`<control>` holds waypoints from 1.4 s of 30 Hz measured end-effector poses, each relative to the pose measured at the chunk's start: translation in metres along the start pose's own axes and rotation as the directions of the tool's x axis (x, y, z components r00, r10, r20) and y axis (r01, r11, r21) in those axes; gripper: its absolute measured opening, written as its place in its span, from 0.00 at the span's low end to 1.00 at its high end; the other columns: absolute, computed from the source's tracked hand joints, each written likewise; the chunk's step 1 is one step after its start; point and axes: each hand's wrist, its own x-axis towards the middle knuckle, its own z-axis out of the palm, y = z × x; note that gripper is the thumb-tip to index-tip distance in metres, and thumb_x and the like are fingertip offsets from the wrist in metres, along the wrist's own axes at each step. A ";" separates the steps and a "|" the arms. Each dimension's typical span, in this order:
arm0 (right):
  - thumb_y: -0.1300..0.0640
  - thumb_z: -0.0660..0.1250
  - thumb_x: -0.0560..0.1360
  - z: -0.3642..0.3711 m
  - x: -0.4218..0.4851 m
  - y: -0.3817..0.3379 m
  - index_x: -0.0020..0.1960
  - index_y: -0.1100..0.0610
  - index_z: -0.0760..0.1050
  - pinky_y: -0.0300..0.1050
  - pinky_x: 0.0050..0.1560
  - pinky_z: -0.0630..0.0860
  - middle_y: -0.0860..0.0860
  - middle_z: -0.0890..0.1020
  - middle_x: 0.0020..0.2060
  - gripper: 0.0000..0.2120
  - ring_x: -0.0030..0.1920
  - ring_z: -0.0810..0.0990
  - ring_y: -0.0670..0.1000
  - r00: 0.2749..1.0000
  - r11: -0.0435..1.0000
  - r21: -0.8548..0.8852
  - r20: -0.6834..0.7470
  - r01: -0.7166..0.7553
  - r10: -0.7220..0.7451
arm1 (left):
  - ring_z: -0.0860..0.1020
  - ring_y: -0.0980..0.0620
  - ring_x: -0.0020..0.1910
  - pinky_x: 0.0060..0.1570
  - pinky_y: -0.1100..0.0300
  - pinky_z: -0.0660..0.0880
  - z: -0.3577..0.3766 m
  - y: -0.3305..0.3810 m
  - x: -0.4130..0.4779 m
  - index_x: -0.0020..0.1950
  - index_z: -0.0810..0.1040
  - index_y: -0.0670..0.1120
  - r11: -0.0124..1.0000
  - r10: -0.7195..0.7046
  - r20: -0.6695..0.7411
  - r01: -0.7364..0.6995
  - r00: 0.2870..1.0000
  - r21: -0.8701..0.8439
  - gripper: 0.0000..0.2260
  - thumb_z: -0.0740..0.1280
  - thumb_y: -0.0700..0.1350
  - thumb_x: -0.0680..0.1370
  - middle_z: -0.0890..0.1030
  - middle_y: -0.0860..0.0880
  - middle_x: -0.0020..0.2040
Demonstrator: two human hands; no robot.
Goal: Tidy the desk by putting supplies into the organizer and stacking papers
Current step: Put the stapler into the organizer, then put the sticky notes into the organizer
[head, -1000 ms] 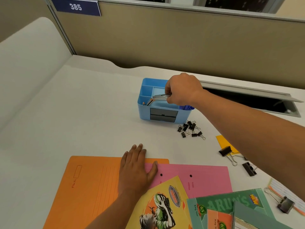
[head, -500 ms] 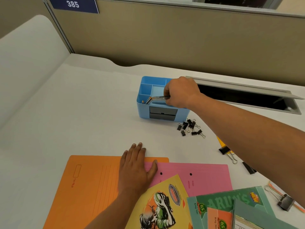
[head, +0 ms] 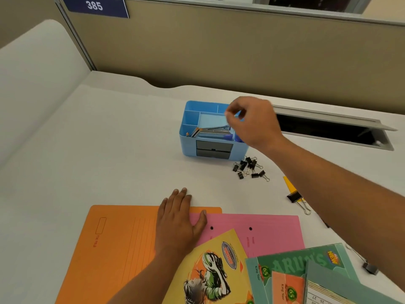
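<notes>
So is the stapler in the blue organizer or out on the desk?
In: the stapler lies in the front compartment of the blue organizer, the right hand above not gripping it.

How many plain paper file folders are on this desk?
2: the orange paper folder under the left hand, and the pink paper folder to its right, partly under the printed notebooks. Others may be hidden beneath.
</notes>
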 end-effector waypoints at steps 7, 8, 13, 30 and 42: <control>0.59 0.70 0.74 -0.013 -0.133 0.035 0.42 0.51 0.79 0.31 0.39 0.72 0.43 0.81 0.36 0.04 0.38 0.79 0.41 0.924 0.917 0.274 -0.169 -0.290 0.343 | 0.66 0.48 0.73 0.74 0.52 0.56 0.000 0.001 -0.001 0.67 0.75 0.46 1.000 0.004 -0.011 -0.004 1.000 0.002 0.30 0.53 0.65 0.77 0.72 0.48 0.71; 0.58 0.70 0.74 -0.008 -0.156 0.041 0.43 0.50 0.79 0.34 0.40 0.73 0.42 0.81 0.37 0.04 0.39 0.79 0.41 0.919 0.905 0.264 -0.124 -0.332 0.373 | 0.66 0.48 0.73 0.74 0.51 0.56 0.000 0.001 -0.001 0.67 0.75 0.46 1.000 0.007 -0.013 -0.007 1.000 0.005 0.30 0.53 0.65 0.77 0.72 0.48 0.71; 0.58 0.70 0.73 0.001 -0.230 0.054 0.44 0.50 0.81 0.46 0.44 0.78 0.42 0.82 0.40 0.03 0.43 0.79 0.43 0.903 0.890 0.151 0.047 -0.430 0.428 | 0.67 0.47 0.72 0.72 0.48 0.61 0.000 0.002 -0.001 0.66 0.75 0.45 1.000 0.013 -0.030 -0.013 0.999 0.009 0.29 0.53 0.64 0.77 0.73 0.47 0.70; 0.48 0.69 0.73 -0.056 -0.135 0.161 0.52 0.57 0.76 0.45 0.42 0.70 0.54 0.80 0.50 0.14 0.50 0.78 0.56 0.739 0.722 -0.416 0.157 -0.553 0.656 | 0.68 0.46 0.71 0.69 0.46 0.64 0.002 0.003 0.000 0.65 0.75 0.46 1.000 0.019 -0.064 -0.018 0.998 0.022 0.28 0.55 0.64 0.76 0.74 0.48 0.69; 0.39 0.82 0.53 -0.041 -0.112 0.145 0.63 0.54 0.68 0.51 0.51 0.73 0.54 0.75 0.56 0.44 0.57 0.74 0.57 0.579 0.650 -0.566 0.336 -0.506 0.743 | 0.68 0.46 0.71 0.69 0.45 0.64 0.005 -0.004 0.003 0.65 0.74 0.45 0.999 0.040 -0.032 -0.039 0.999 0.016 0.29 0.54 0.65 0.77 0.73 0.47 0.70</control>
